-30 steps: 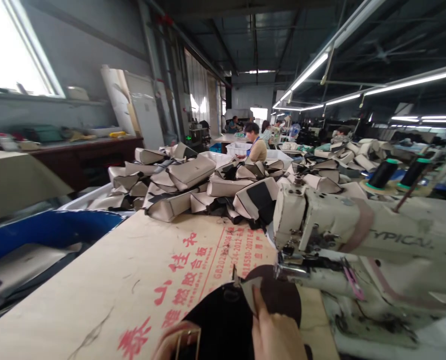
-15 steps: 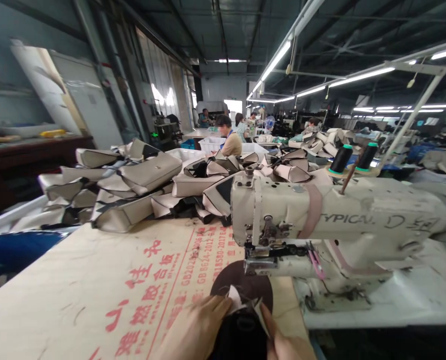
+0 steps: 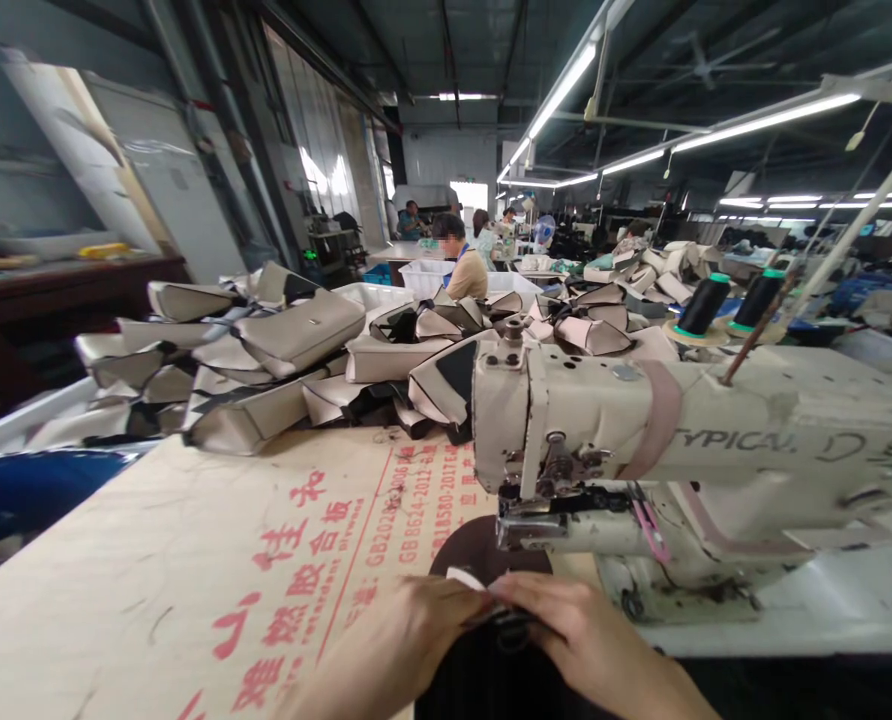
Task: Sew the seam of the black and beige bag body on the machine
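Observation:
A black fabric piece with a pale edge (image 3: 491,675), seemingly part of a bag, is held low in front of me. My left hand (image 3: 412,635) pinches its upper edge from the left. From the right, my right hand (image 3: 577,615) has its fingers closed on the same edge, and the fingertips of both hands nearly meet. Just beyond them lies a dark brown rounded patch (image 3: 453,545) on the plywood. The sewing machine (image 3: 588,410), marked TYPICAL, stands to the right, its needle end above and beyond my hands. Fingers partly hide the gripped edge.
Beige bag pieces with black edging (image 3: 296,345) are heaped along the far side of the plywood table (image 3: 176,560). Two black thread spools (image 3: 705,305) stand behind the machine. A blue covered thing (image 3: 41,495) is at left. A person (image 3: 467,265) sits beyond the heap.
My right hand has come up and inward over the edge of the fabric, closing toward the left. The pale flap now shows less. The view has shifted slightly, moving the machine rightward.

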The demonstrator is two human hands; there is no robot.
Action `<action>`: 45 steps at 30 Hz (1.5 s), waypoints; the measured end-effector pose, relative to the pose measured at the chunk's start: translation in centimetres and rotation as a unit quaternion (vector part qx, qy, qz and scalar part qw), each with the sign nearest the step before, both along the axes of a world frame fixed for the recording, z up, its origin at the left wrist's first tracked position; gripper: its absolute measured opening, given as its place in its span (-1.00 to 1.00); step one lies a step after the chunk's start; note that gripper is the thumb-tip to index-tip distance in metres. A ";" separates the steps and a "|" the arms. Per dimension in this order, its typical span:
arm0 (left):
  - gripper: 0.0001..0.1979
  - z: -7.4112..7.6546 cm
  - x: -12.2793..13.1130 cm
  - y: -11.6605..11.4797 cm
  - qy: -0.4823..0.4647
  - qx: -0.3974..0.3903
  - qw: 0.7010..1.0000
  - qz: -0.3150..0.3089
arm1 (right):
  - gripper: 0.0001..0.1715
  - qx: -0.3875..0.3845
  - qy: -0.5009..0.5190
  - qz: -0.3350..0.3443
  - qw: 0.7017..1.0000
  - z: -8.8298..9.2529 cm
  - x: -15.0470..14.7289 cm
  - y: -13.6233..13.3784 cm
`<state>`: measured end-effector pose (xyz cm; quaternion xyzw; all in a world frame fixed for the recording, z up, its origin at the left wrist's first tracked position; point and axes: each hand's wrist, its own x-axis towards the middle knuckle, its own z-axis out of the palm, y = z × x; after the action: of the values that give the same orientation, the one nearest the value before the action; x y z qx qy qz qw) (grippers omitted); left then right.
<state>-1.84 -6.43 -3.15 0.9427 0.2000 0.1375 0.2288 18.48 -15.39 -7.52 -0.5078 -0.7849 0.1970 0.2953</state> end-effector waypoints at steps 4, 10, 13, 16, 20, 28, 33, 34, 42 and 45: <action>-0.79 0.7 -0.9 0.1 0.033 -0.081 0.996 -0.010 | -0.51 -0.002 0.038 0.064 0.997 -0.2 -0.1 0.3; -0.72 -0.1 0.3 -2.9 -0.008 -0.106 0.987 0.118 | -0.77 -0.082 -0.037 0.058 0.994 1.0 -1.5 -0.6; -0.63 -0.6 1.4 -3.0 -0.001 -0.212 0.961 0.176 | -0.86 -0.096 -0.108 0.024 0.989 1.4 -1.7 -0.9; -0.58 -0.7 1.8 -1.5 0.033 -0.376 0.911 0.168 | -0.86 -0.101 -0.133 0.021 0.986 1.5 -1.8 -1.1; -0.57 -0.4 2.0 0.1 0.065 -0.496 0.852 0.156 | -0.82 -0.086 -0.049 0.021 0.995 1.3 -1.9 -1.3; -0.58 -0.8 2.1 0.1 0.064 -0.540 0.825 0.157 | -0.70 0.046 0.062 -0.018 0.997 -0.4 -2.3 -2.1; -0.60 -1.2 1.3 -0.9 0.050 -0.524 0.831 0.180 | -0.72 0.026 -0.011 0.017 0.999 -0.5 -2.3 -2.4; -0.61 -1.3 1.1 -1.0 0.051 -0.523 0.831 0.183 | -0.73 0.014 -0.019 0.019 1.000 -0.4 -2.3 -2.5; -0.64 -1.4 1.2 -0.7 0.059 -0.510 0.839 0.179 | -0.71 -0.034 0.096 -0.030 0.994 0.0 -2.8 -2.9; -0.63 -1.6 1.3 -1.0 0.044 -0.515 0.841 0.163 | -0.72 0.022 0.043 -0.032 0.998 -0.5 -2.9 -2.9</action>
<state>-0.51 -7.40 -4.79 0.6480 0.4025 0.0089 0.6465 15.60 -18.27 -8.01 -0.5173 -0.7587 0.1919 0.3464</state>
